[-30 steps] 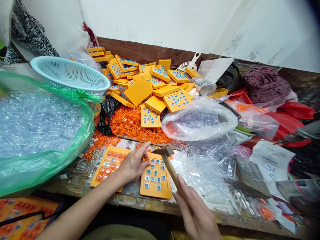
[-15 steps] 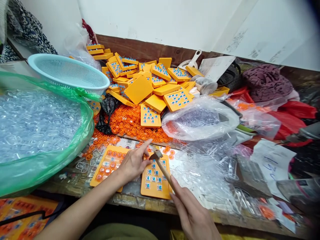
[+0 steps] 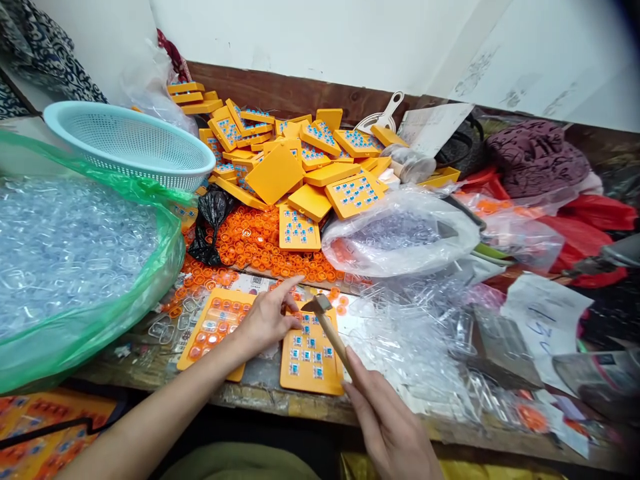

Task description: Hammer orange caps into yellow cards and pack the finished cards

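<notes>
My right hand (image 3: 387,417) is wrapped round the wooden handle of a small hammer (image 3: 333,337), its metal head raised over the top of a yellow plastic panel (image 3: 300,378). Blue-and-clear switch-like pieces sit in rows on that panel. At the panel's upper left corner is my left hand (image 3: 267,317), index finger stretched out, thumb and other fingers drawn together; what lies between them is too small to make out. Left of it, a second yellow panel (image 3: 193,357) carries rows of orange rings with clear caps, partly hidden by my left forearm.
Yellow panels (image 3: 275,175) are heaped at the back above loose orange rings (image 3: 255,240). A green bag (image 3: 173,257) of clear parts and a blue basket (image 3: 125,143) stand left. A white bag (image 3: 350,259) of clear pieces and scattered clear plastic parts (image 3: 410,340) lie right.
The hammer head has shifted slightly right and up from my left fingers. My left hand stays at the panel's upper corner; the whole view has moved a little.
</notes>
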Tool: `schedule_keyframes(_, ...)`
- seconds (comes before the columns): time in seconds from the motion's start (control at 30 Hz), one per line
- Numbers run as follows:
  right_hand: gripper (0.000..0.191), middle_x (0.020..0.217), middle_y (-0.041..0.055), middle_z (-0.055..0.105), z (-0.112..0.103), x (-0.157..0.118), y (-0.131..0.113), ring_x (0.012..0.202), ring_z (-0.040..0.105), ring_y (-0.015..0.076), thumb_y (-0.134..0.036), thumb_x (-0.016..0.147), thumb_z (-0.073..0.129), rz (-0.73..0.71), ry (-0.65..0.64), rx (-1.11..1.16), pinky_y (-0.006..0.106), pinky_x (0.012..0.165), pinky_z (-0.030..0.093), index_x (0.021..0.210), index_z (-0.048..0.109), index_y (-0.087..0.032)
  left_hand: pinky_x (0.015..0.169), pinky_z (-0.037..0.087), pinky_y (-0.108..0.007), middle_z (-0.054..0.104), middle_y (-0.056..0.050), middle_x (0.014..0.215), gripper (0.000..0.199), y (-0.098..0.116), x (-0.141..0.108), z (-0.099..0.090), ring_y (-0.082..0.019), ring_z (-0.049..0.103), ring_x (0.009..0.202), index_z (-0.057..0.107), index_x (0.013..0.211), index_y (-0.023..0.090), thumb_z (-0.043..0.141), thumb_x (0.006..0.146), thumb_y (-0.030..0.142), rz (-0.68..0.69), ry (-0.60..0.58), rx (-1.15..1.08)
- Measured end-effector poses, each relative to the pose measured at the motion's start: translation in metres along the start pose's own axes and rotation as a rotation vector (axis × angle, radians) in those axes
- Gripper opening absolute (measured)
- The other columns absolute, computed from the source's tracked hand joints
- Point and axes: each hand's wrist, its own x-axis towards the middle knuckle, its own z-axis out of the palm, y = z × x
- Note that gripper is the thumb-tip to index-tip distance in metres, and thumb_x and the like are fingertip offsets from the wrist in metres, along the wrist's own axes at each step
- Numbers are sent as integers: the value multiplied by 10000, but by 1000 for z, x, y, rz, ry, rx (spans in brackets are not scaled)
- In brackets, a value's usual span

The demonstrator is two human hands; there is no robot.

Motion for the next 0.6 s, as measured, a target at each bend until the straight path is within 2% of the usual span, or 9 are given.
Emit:
schedule_keyframes(0.1,545,1001,60,669,-1,0,-3,814,677,105,-126,919,466,-53,50,-4,146,699,510,1433,362,-274,801,526,-321,655,39,758,761,2,-1,0,-139,634,735,446,1343,256,682,652,41,-23,7,-17)
schedule_keyframes(0.2,454,825,33,659,-1,0,-3,610,648,87,-213,947,429,-21,-26,-71,127,577,503,1398,434,-263,804,529,-332,684,22,789,776,4,0,-1,-150,644,751,450,1344,252,686,642,22,-66,17,-20)
schedule_keyframes(0.27,425,745,23,638,0,0,-3,541,623,87,-275,962,386,9,-58,-105,128,552,506,1378,469,-255,797,532,-336,689,15,795,789,5,-1,-1,-155,647,751,446,1350,243,694,636,20,-90,21,-26)
schedule_keyframes(0.47,449,853,47,662,1,0,-3,600,642,81,-243,954,408,15,-27,-48,116,607,504,1402,431,-233,817,524,-342,668,25,759,763,12,-3,-1,-156,643,761,455,1343,222,676,644,9,-88,14,-37)
schedule_keyframes(0.6,448,792,21,640,-1,-1,-1,583,635,76,-240,955,409,-8,-66,-99,111,601,503,1403,428,-240,808,526,-331,652,30,749,790,13,-3,-2,-150,644,754,430,1359,205,668,635,-2,-134,17,-72)
